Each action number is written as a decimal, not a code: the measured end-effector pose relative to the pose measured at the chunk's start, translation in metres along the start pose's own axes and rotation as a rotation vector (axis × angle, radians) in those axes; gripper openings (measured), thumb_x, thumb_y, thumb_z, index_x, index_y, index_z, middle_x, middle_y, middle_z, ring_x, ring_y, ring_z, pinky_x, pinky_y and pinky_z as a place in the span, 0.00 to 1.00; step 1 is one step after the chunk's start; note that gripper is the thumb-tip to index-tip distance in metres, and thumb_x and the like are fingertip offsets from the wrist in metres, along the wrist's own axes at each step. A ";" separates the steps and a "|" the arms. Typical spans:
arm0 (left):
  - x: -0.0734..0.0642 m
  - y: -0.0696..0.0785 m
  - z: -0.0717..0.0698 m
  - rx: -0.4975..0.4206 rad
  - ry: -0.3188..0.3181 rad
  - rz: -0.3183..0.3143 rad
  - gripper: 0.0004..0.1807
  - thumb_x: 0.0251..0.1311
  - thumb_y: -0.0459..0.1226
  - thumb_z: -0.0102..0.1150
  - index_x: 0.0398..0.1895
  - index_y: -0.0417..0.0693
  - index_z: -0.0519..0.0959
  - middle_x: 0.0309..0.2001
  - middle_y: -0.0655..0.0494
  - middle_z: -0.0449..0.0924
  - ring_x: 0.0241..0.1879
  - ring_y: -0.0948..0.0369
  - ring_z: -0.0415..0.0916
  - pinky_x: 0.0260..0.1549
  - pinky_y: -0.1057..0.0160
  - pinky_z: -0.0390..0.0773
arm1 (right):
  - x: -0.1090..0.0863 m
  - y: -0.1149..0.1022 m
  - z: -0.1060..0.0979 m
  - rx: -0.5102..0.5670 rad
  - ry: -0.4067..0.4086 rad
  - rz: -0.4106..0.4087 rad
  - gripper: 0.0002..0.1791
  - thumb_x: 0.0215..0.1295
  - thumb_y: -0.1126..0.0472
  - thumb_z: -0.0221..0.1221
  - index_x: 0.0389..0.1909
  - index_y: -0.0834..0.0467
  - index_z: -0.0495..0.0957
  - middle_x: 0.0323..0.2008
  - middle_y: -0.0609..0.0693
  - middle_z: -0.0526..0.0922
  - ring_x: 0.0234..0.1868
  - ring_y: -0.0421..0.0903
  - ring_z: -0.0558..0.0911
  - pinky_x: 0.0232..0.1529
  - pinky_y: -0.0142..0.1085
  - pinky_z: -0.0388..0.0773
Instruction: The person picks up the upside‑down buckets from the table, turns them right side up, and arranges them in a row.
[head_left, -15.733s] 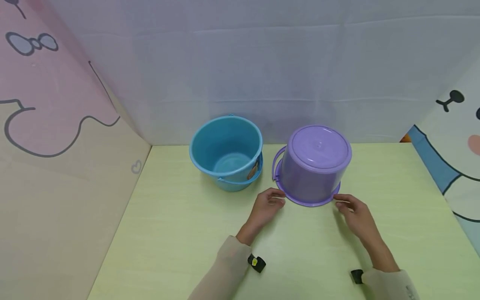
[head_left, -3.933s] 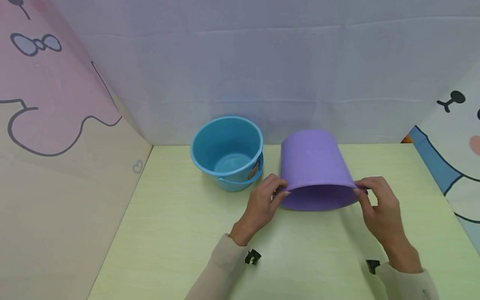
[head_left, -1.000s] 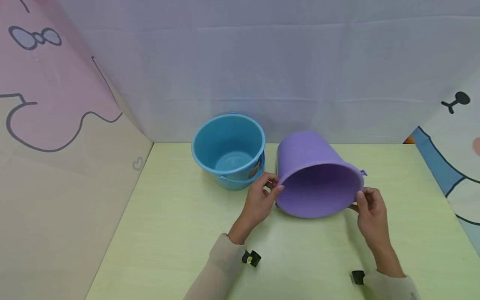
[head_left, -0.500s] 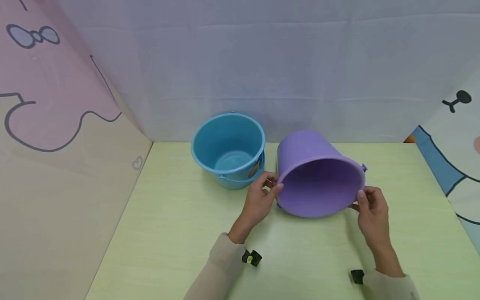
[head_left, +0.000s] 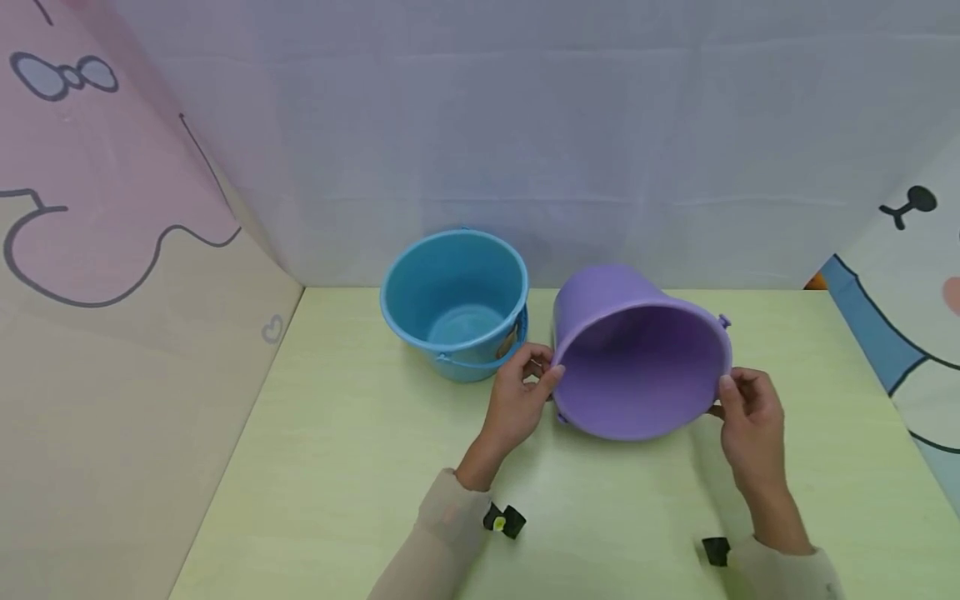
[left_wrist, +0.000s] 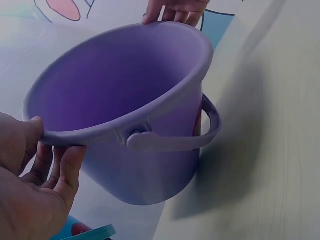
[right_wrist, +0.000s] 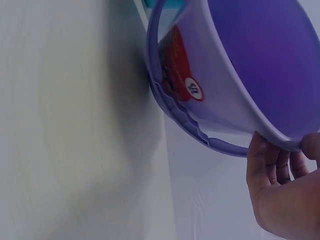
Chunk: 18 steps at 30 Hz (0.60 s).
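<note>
A purple bucket (head_left: 637,375) tilts on its side at the middle right of the head view, its mouth facing the person. My left hand (head_left: 517,396) pinches the left of its rim between thumb and fingers. On the opposite side my right hand (head_left: 753,425) grips the rim, thumb inside and fingers behind. The bucket's handle (left_wrist: 172,142) hangs on the underside in the left wrist view. A red label (right_wrist: 177,65) shows on the wall in the right wrist view. Just left of the purple bucket, a blue bucket (head_left: 455,292) stands upright.
The pale yellow-green table (head_left: 337,483) meets a light cloth backdrop (head_left: 600,150) behind the buckets. Printed panels with cartoon figures flank it, a pink one (head_left: 112,183) on the left and a white and blue one (head_left: 885,317) on the right.
The purple bucket, first upside down, has been tipped over so its mouth faces the person. Both hands went from touching its rim to gripping it. Lately it has turned slightly further. The blue bucket stays put.
</note>
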<state>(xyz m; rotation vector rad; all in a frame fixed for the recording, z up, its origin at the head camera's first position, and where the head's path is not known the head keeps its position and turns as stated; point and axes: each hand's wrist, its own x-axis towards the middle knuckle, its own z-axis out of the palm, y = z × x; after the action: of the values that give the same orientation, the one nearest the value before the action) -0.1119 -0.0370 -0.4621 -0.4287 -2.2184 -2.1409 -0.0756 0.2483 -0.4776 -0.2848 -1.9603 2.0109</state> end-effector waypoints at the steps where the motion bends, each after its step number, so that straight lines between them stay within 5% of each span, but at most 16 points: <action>1: 0.000 0.000 0.000 -0.005 0.002 -0.008 0.07 0.75 0.28 0.59 0.50 0.32 0.76 0.38 0.39 0.76 0.33 0.66 0.73 0.29 0.70 0.81 | -0.002 0.001 0.000 0.015 -0.015 0.006 0.05 0.82 0.67 0.51 0.48 0.55 0.75 0.39 0.46 0.78 0.37 0.37 0.82 0.37 0.23 0.84; 6: 0.000 0.001 -0.001 -0.027 0.014 -0.029 0.08 0.75 0.28 0.59 0.50 0.31 0.75 0.39 0.39 0.75 0.33 0.65 0.73 0.29 0.71 0.81 | -0.008 0.007 0.000 0.079 -0.068 -0.011 0.06 0.82 0.69 0.50 0.50 0.58 0.74 0.39 0.47 0.78 0.37 0.38 0.83 0.37 0.26 0.85; 18: 0.003 0.006 0.001 -0.074 0.069 -0.076 0.07 0.75 0.28 0.60 0.48 0.31 0.75 0.36 0.51 0.73 0.30 0.65 0.75 0.28 0.62 0.85 | -0.001 -0.006 0.007 0.092 0.016 -0.011 0.07 0.80 0.70 0.53 0.47 0.57 0.77 0.36 0.49 0.79 0.33 0.38 0.83 0.32 0.26 0.84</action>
<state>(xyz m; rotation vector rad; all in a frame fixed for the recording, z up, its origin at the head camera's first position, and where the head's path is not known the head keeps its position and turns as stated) -0.1135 -0.0354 -0.4560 -0.2731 -2.1593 -2.2442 -0.0761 0.2417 -0.4719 -0.2667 -1.8495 2.0784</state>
